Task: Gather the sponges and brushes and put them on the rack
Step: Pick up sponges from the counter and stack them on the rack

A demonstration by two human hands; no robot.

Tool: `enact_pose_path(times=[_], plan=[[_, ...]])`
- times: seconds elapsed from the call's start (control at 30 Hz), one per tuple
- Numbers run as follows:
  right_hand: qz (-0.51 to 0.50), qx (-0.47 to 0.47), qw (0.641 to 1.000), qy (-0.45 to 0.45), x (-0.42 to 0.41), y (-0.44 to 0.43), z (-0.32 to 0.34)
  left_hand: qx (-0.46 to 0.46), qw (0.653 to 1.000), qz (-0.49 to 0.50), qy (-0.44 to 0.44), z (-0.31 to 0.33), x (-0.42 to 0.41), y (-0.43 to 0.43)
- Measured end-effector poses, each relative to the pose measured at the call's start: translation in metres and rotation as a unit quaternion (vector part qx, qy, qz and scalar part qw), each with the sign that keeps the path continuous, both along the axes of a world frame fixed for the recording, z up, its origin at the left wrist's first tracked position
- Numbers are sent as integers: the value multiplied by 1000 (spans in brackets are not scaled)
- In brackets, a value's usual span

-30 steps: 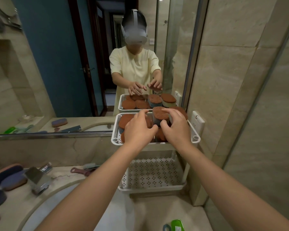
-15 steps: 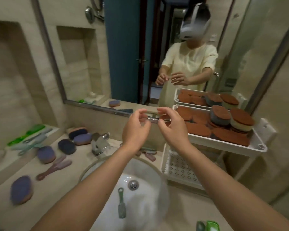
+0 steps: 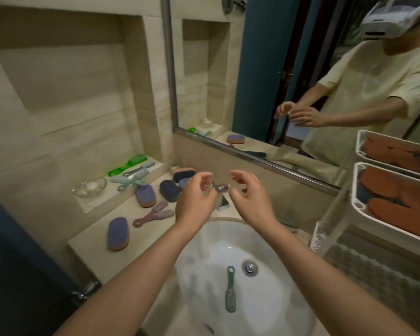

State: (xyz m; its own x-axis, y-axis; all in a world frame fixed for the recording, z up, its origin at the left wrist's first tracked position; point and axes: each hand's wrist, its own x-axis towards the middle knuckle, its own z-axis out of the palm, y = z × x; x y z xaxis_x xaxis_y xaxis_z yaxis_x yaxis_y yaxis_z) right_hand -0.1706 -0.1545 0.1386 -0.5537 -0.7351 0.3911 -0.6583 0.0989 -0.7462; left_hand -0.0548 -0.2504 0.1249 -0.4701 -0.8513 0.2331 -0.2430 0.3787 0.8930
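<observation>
Above the sink [image 3: 204, 275], left hand [image 3: 194, 200] and right hand [image 3: 250, 202] hover empty, fingers loosely apart. Sponges [image 3: 118, 234] and brushes [image 3: 153, 215] lie on the counter [image 3: 92, 251], well apart from the rack [image 3: 358, 207]. The sponges look light and soft, best pinched across their sides.

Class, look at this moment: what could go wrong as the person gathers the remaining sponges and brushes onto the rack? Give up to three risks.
1. The rack's top tray already looks crowded with sponges; more piled on may slide off.
2. The green brush lies in the sink and could be overlooked.
3. Reaching for the ledge brushes might knock the glass dish.
</observation>
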Motion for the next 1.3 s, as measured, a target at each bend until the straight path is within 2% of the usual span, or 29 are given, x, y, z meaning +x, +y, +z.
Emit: enact_pose_path(times=[0.27, 0.53, 0.63, 0.77, 0.97, 1.2, 1.3], plan=[[7, 77, 997, -25, -4, -89, -22, 49, 996, 5, -69, -37, 16, -105], [-9, 168, 983, -69, -15, -180, -58, 45, 990, -22, -134, -72, 2, -213], [-22, 216, 976, -31, -21, -208, -72, 47, 983, -39, -173, -84, -7, -246], [-37, 297, 954, 8, -37, -246, -83, 23, 976, -57, -209, -100, -21, -281], [6, 456, 889, 33, -56, -297, -111, -17, 960, -89, -264, -124, -52, -324], [13, 510, 860, 21, -74, -330, -141, -67, 943, -156, -287, -159, -79, -351], [12, 524, 851, 15, -82, -338, -151, -127, 929, -142, -316, -173, -82, -354]])
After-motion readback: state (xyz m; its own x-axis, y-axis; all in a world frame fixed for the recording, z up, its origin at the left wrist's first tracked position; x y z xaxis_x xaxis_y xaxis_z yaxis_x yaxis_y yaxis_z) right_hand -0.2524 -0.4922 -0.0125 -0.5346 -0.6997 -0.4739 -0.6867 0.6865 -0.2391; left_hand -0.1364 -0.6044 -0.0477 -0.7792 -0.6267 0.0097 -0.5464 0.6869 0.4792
